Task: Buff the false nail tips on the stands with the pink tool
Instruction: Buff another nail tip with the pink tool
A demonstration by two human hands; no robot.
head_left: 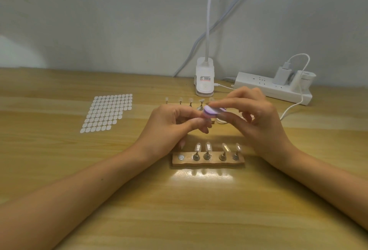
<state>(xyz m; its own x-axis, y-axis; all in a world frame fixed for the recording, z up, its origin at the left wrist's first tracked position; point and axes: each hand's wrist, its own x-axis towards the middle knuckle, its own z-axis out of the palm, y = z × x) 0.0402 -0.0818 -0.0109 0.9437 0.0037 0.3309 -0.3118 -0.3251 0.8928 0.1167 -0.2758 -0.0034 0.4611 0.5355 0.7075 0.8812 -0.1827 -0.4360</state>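
My right hand [256, 118] pinches the pink buffing tool [271, 112] between thumb and forefinger, its purple face turned toward my left hand. My left hand [173, 124] pinches a small stand with a nail tip, mostly hidden by the fingers, right under the tool's end. Below both hands a wooden base [208, 161] carries several metal stands with clear nail tips [207, 147]; its leftmost magnet spot [181, 157] is bare. A second row of stands [190, 101] with tips lies farther back, partly hidden behind my hands.
A sheet of white adhesive tabs [107, 112] lies at the left. A white clip lamp base [204, 81] stands at the back, with a power strip [272, 87], charger and white cable [292, 108] to the right. A wall closes the far edge.
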